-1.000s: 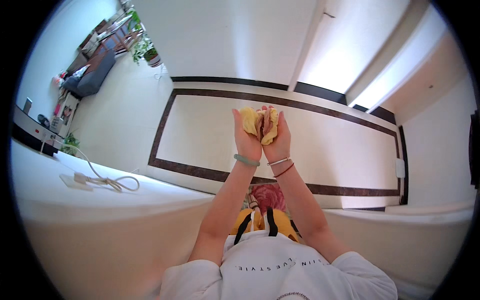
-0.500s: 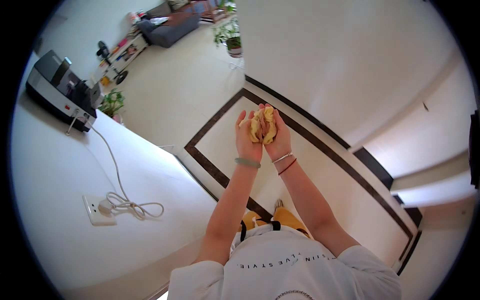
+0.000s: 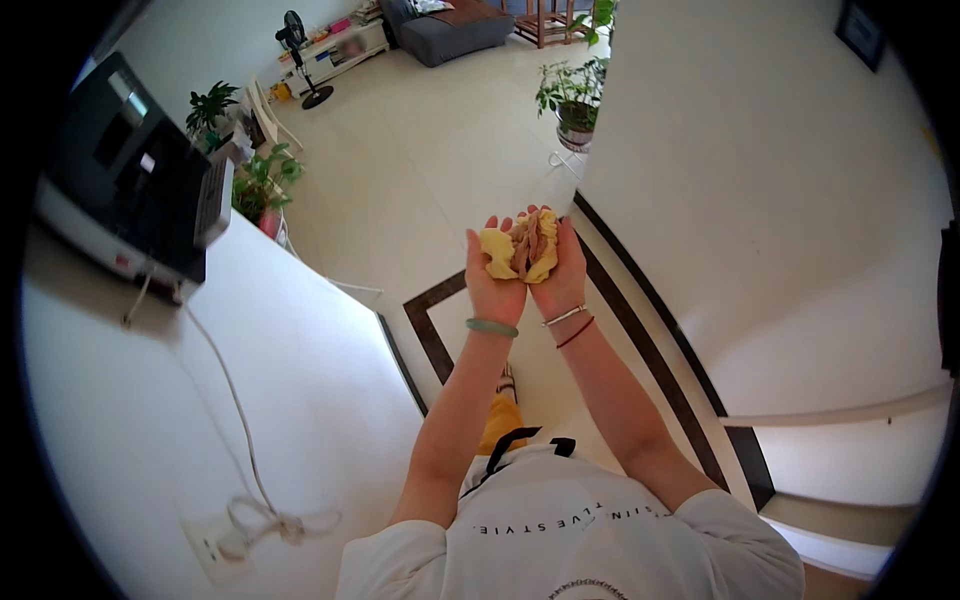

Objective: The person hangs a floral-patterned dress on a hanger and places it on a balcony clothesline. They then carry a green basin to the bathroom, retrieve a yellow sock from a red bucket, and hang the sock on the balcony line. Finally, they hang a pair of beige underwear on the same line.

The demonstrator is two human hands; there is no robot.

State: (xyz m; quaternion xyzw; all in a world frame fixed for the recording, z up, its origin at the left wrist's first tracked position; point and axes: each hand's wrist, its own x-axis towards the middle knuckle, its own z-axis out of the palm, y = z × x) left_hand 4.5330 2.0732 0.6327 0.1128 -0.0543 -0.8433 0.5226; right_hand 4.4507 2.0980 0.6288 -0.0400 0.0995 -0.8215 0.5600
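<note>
Item, nearest: white T-shirt (image 3: 600, 530), which I am wearing over yellow trousers (image 3: 503, 425).

Item: my left hand (image 3: 492, 292), palm up, curving under one side of the bundle and holding it; a green bangle (image 3: 492, 327) is circling the wrist.

Item: my right hand (image 3: 560, 285), palm up, cupping the other side; a silver bracelet (image 3: 565, 316) and a red cord (image 3: 576, 333) are circling that wrist. The heels of both hands are lying close together; whether they are touching, I cannot tell.

Item: one crumpled bundle (image 3: 530, 250), yellow with dusky-pink folds, perhaps cloth. It is resting across my two palms, in front of me and above the floor.

Condition, by my judgement: the gathering up is done, both hands bearing the whole bundle; I am not yet letting go of any part or setting it down, so that much is remaining.

Item, farther: dark floor border (image 3: 428, 338), running below my hands; at my left, a pale cable (image 3: 290, 527) is looping beside a socket plate (image 3: 205, 555), and a black appliance (image 3: 125, 180) is standing beyond.

Item, farthest: a potted plant (image 3: 575, 95), a black fan (image 3: 292, 30) and a grey sofa (image 3: 455, 35) are occupying the room ahead
</note>
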